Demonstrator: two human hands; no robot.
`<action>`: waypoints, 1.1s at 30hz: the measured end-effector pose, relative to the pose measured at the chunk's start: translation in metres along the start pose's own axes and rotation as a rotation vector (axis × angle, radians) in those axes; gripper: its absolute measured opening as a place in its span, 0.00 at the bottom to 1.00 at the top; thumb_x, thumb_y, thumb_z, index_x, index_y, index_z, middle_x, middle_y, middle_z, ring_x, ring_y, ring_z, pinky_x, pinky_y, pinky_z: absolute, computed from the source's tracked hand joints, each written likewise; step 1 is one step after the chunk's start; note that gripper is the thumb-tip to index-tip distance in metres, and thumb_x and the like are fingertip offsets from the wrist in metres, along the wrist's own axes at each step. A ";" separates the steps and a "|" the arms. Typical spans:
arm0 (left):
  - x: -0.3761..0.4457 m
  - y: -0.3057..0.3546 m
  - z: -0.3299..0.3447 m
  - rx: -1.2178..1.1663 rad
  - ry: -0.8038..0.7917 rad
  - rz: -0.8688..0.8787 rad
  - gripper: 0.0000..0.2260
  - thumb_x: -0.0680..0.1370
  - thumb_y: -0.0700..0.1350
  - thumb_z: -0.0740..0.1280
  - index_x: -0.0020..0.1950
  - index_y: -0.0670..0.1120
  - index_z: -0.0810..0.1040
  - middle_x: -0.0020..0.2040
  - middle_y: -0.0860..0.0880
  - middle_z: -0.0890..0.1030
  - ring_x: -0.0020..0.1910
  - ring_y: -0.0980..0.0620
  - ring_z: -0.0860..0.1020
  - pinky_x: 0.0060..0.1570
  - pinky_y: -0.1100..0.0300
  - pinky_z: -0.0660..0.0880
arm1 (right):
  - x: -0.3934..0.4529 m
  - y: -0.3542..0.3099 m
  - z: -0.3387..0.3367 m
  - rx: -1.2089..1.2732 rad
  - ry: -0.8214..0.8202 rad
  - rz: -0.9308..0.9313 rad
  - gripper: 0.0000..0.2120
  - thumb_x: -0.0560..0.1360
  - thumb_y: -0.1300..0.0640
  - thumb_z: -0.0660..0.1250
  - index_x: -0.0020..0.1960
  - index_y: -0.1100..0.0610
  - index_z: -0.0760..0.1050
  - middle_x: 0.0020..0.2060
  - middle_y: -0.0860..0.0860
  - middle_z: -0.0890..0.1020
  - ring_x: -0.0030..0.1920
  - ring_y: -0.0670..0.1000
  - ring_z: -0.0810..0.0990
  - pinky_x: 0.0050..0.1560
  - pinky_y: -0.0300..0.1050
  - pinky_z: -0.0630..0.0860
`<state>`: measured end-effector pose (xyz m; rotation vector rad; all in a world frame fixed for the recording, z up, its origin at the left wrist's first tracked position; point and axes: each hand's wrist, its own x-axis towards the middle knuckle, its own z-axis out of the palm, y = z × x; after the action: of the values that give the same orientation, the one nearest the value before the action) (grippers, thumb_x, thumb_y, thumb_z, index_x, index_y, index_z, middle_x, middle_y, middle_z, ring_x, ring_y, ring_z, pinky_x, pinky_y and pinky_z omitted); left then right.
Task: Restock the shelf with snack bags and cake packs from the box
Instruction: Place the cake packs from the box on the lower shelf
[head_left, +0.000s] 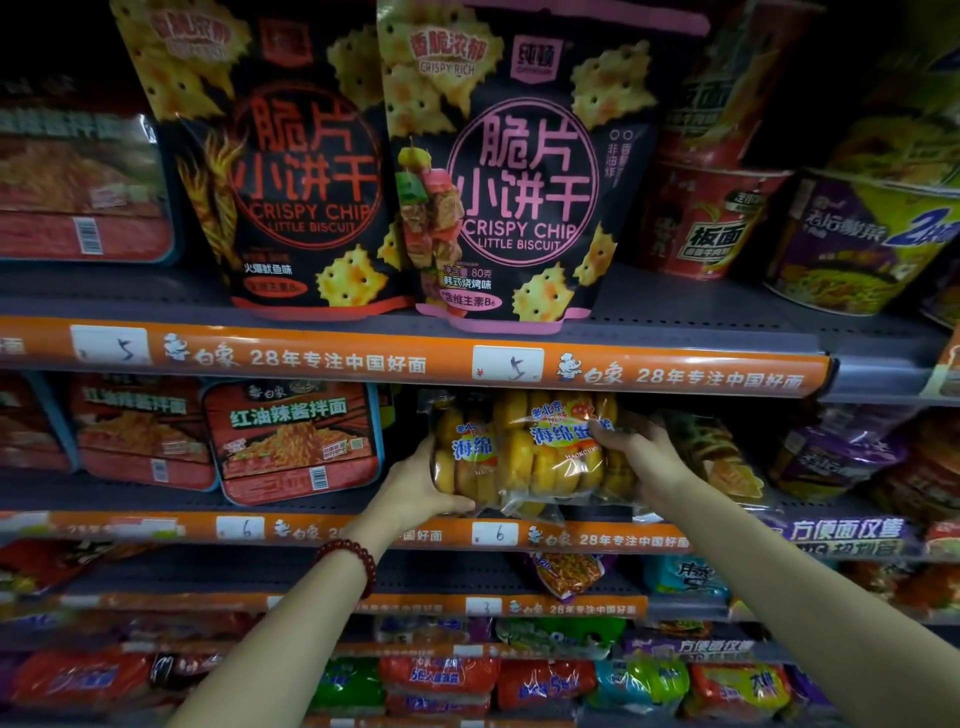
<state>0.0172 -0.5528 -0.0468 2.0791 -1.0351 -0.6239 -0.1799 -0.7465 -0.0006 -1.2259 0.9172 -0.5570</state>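
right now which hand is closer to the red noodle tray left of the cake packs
Left. The left hand holds the cake packs' left end, just right of the red noodle tray. The right hand holds their right end, farther away.

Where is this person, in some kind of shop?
Most likely a grocery or convenience store aisle. Tiered shelves carry orange price strips with handwritten price tags, packed with crispy chip biscuit bags and instant noodle trays. Both hands hold a sponge cake pack at the shelf.
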 end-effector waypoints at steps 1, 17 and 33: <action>0.000 0.000 0.002 -0.004 -0.004 -0.007 0.47 0.60 0.53 0.80 0.74 0.53 0.60 0.62 0.52 0.78 0.60 0.51 0.77 0.61 0.56 0.74 | 0.000 -0.003 0.001 -0.011 0.001 -0.003 0.28 0.69 0.55 0.76 0.67 0.54 0.71 0.58 0.56 0.82 0.55 0.59 0.82 0.58 0.63 0.77; -0.032 -0.023 -0.021 -0.013 -0.106 0.053 0.35 0.70 0.55 0.74 0.74 0.54 0.63 0.67 0.58 0.70 0.65 0.62 0.67 0.65 0.64 0.63 | -0.002 0.000 0.060 -0.027 -0.098 0.056 0.27 0.71 0.57 0.74 0.68 0.58 0.70 0.59 0.56 0.81 0.56 0.58 0.81 0.59 0.60 0.77; -0.037 -0.027 -0.020 -0.050 -0.110 0.045 0.37 0.69 0.55 0.75 0.74 0.54 0.62 0.68 0.54 0.73 0.67 0.58 0.70 0.68 0.59 0.66 | -0.036 0.015 0.042 -0.576 -0.164 -0.408 0.41 0.67 0.37 0.72 0.75 0.45 0.58 0.71 0.47 0.70 0.69 0.48 0.70 0.70 0.51 0.69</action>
<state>0.0227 -0.5033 -0.0511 1.9910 -1.1138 -0.7413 -0.1660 -0.6909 -0.0022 -1.9763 0.7075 -0.5157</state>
